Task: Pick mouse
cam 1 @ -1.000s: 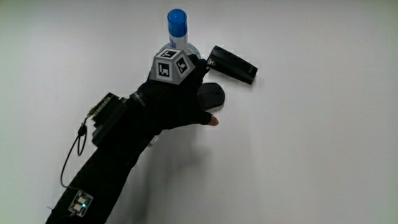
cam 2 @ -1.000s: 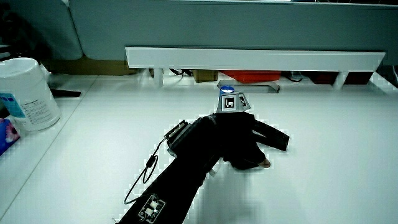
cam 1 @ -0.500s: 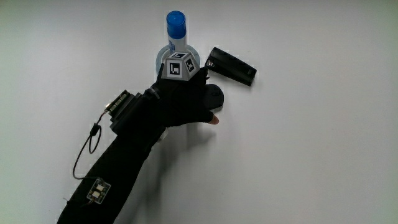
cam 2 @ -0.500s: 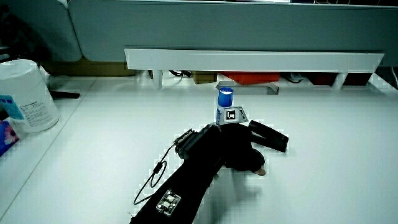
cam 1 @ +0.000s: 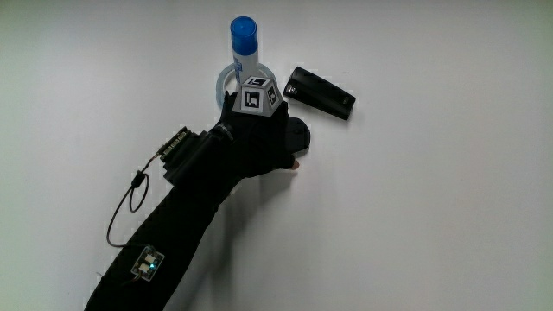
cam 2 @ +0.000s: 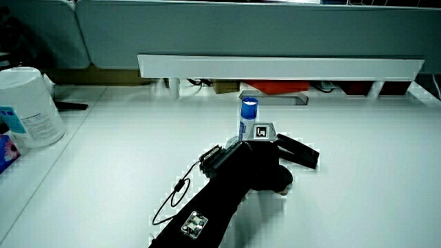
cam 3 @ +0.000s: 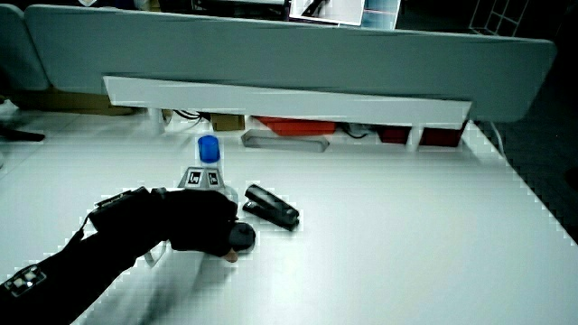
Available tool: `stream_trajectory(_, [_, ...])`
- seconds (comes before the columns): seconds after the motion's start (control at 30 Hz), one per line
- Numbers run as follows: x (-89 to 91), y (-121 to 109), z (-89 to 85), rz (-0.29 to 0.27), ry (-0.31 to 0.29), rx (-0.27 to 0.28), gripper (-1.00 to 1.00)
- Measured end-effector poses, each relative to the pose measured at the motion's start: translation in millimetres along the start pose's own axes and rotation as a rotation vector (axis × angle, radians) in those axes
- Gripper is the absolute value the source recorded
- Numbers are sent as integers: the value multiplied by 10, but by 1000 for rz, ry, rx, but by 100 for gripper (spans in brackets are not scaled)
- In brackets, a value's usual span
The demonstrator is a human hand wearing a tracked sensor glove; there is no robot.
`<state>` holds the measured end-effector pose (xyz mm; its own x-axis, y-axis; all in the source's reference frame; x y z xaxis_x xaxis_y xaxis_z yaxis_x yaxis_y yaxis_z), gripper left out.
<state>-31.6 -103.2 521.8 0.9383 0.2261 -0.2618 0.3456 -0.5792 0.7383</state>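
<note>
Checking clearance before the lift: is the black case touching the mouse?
No, in the main view the black case lies apart from the mouse, with bare table showing between them.

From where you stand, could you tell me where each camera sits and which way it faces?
Main view: above the table, looking down; shows the hand over the mouse, plus the forearm.
Side view: person's side, looking forward and down toward the partition; hand, forearm.
Side view: same direction, different angle; hand, forearm.
All three share the blue-capped bottle and black case.
</note>
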Motion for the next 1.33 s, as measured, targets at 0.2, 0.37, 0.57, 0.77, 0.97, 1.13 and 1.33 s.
stream_trajectory(0.2, [12, 8, -19, -2, 11, 39, 100])
stream_trajectory(0.37, [15, -17, -46, -41, -3, 72, 100])
stream_trajectory(0.57, [67, -218, 151, -69, -17, 106, 100])
stream_trajectory(0.77, [153, -620, 347, -109, -1, 144, 100])
stream_trajectory(0.97, [267, -996, 467, -161, 13, 186, 100])
stream_trajectory(1.13, [392, -1230, 465, -210, 58, 195, 100])
stream_trajectory(1.33, [560, -1515, 398, -276, 106, 229, 100])
